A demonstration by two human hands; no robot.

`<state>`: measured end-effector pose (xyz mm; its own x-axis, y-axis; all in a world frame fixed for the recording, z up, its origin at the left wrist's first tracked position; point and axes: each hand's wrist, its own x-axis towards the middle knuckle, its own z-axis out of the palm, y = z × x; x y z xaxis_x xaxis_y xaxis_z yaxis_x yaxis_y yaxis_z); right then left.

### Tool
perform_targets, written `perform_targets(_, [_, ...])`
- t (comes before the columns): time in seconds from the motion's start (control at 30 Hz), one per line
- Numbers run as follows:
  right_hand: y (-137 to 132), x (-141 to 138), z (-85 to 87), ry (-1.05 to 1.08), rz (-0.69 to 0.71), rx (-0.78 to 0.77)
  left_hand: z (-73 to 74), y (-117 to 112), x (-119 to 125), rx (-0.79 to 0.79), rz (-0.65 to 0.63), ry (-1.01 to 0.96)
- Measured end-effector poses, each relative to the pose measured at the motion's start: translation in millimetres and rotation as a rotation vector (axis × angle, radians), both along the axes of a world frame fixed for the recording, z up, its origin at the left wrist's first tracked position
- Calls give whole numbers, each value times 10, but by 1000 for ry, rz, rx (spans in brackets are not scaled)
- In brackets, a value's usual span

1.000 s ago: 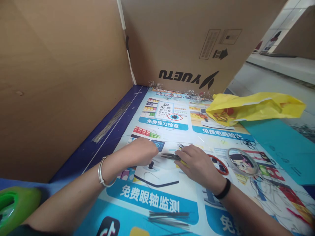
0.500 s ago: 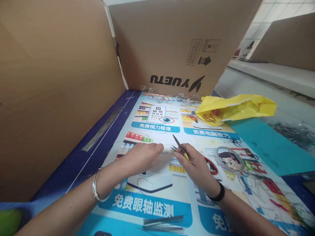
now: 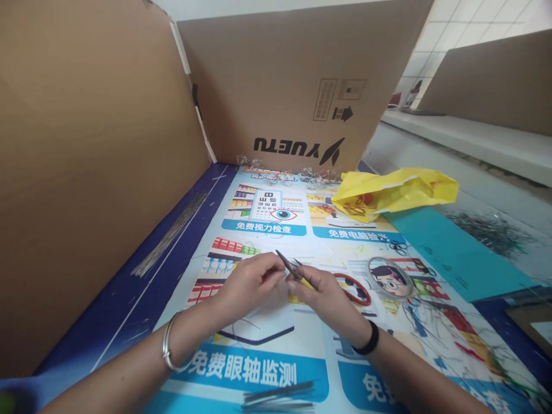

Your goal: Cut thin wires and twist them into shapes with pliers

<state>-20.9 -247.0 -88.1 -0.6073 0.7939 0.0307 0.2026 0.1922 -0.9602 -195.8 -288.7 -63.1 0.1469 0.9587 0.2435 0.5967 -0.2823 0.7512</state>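
Near the middle of the poster-covered table my left hand (image 3: 250, 284) is closed, thumb and fingertips pinched together. What it grips is too thin or too hidden to make out. Close beside it on the right, my right hand (image 3: 328, 296) is wrapped round small snips (image 3: 288, 265) with dark pointed blades and a yellow handle. Their blades point up and left, at the left fingertips. A red oval ring (image 3: 360, 292) lies just beyond the right hand. Below the hands, near the front edge, rests a small bundle of thin wires (image 3: 278, 397).
Cardboard panels stand at the left (image 3: 99, 161) and back (image 3: 241, 86). More wires (image 3: 170, 233) lie at left. On the right are a yellow bag (image 3: 401, 192), a teal sheet (image 3: 461, 259), a clear round dish (image 3: 390, 278), tangled silvery wire (image 3: 491, 233) and scattered scraps.
My hands have come together; the snips in my right hand moved left to the left fingertips. The camera view has shifted slightly.
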Motion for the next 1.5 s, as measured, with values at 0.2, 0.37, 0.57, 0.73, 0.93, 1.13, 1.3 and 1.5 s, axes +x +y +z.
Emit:
perform_targets(0.2, [-23,-4,-20,33,-27,-8,-49,20,84,-370,49,-630])
perform_targets(0.37, [-16,-8,-50,15,-31,17,-90,36,61,-430,64,-663])
perform_targets(0.57, [-24,-10,-6,-18,-8,64,-71,34,30,-274,102,-385])
perform_targets(0.73, [-17,5,-27,-14,-34,40,-74,46,24,-313,80,-455])
perform_targets(0.93, [-1,-14,-67,-8,-56,40,-128,45,61,-389,93,-637])
perform_targets(1.13, [-16,-12,0,-16,-53,55,-107,31,58,-401,143,-748])
perform_targets(1.3, [113,118,46,-168,-210,509,-107,82,-35,-381,173,-952])
perform_targets(1.5, [281,241,-76,-479,-177,1147,-122,110,-79,-402,180,-1086])
